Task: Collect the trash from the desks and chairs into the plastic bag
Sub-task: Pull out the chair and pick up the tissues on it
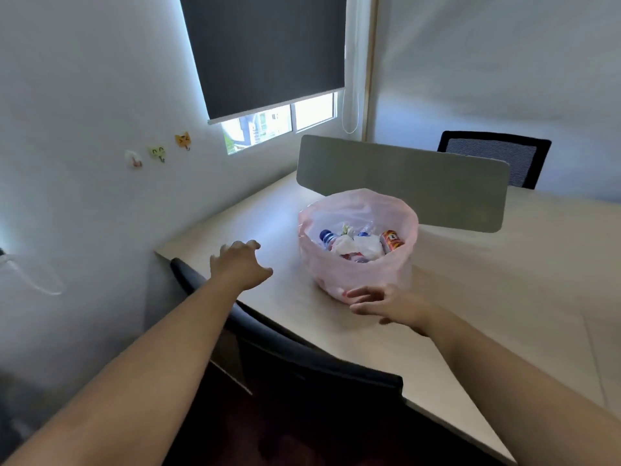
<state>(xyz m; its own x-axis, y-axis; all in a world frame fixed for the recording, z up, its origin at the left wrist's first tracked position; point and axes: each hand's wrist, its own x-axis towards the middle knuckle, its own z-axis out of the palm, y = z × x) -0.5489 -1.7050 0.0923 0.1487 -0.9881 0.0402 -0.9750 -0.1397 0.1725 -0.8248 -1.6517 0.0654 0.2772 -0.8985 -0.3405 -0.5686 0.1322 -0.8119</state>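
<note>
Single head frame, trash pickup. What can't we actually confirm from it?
- Chair seats, head view: near chair shows only its backrest; far chair sits behind the divider. Trash there is unknowable.
- Plastic bag bottom: top layer of bottles, tissue and a can hides the rest.
- Can label: too small, blurred.
- Right hand: at the bag's base, touch versus grip unclear.
- Left hand: open over the desk, palm underside hidden.
</note>
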